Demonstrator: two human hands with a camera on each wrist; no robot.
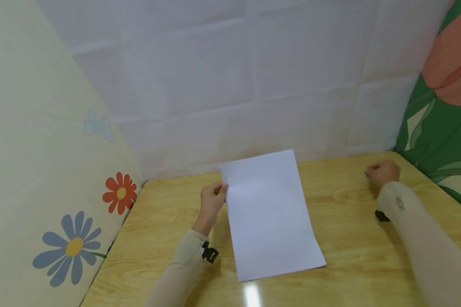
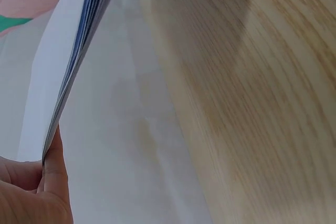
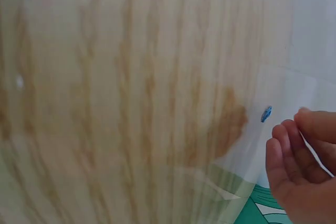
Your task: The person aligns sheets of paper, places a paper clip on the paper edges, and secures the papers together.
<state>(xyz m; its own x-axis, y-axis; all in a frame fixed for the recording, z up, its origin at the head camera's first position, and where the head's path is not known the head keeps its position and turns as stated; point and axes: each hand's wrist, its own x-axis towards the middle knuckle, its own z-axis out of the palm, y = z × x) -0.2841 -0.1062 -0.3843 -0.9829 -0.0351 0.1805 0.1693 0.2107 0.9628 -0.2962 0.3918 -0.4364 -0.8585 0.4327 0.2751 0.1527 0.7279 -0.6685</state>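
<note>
My left hand (image 1: 212, 198) pinches a stack of white paper (image 1: 266, 217) at its left edge, thumb on the front and fingers behind. In the head view the stack stands tilted above the table. The left wrist view shows several sheets (image 2: 86, 35) edge-on between the fingers (image 2: 55, 171). Far to the right, my right hand (image 1: 384, 172) is over the table near its back edge, fingers bent toward the thumb. A small blue thing (image 3: 266, 114) shows just off the fingertips in the right wrist view, a gap between; I cannot tell whether the hand holds it.
The wood-grain table (image 1: 157, 247) reaches back to a creased white cloth (image 1: 199, 85). On the left hangs a cloth printed with flowers (image 1: 74, 247), and on the right one with a large pink flower and green leaves (image 1: 445, 123). Black straps (image 1: 209, 252) are on both wrists.
</note>
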